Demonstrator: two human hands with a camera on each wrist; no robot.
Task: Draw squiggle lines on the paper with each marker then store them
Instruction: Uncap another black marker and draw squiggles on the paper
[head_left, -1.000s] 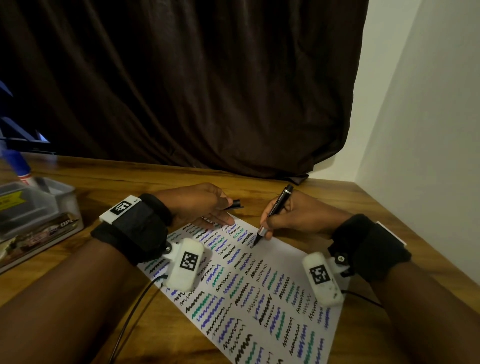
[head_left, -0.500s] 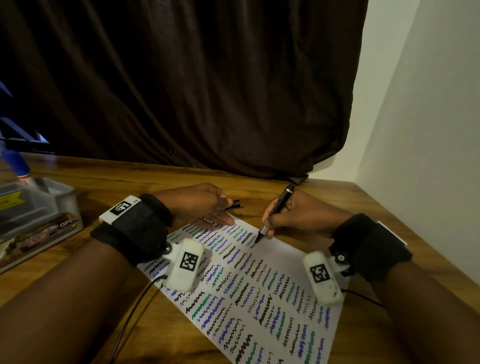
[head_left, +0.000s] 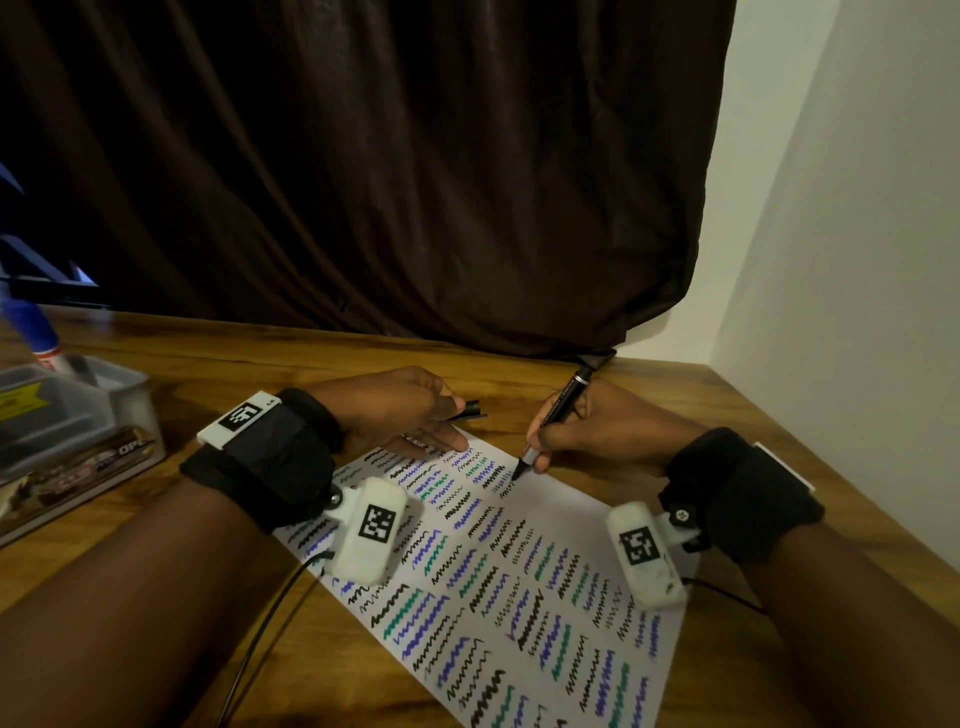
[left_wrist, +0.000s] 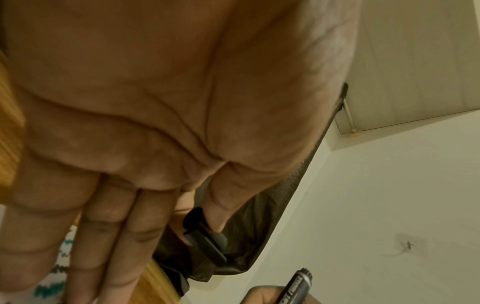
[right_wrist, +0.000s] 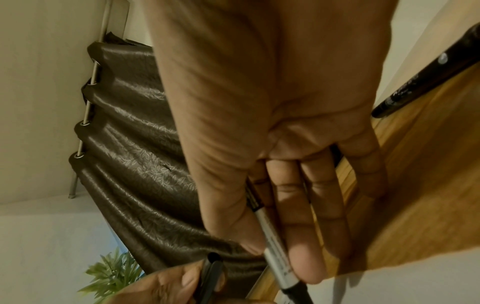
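A white paper covered in black, blue and green squiggles lies on the wooden table. My right hand grips a black marker in a writing hold, its tip touching the paper's far edge beside the squiggle rows; the same marker shows between thumb and fingers in the right wrist view. My left hand rests with straight fingers on the paper's far left corner while thumb and forefinger pinch the black marker cap, also seen as the cap in the left wrist view.
A clear plastic storage box sits at the table's left with a blue-capped marker standing in it. Another black marker lies on the table to the right. A dark curtain hangs behind; a white wall stands on the right.
The marker tip has crept slightly along the paper's top edge as a squiggle is drawn. The left hand has stayed in place.
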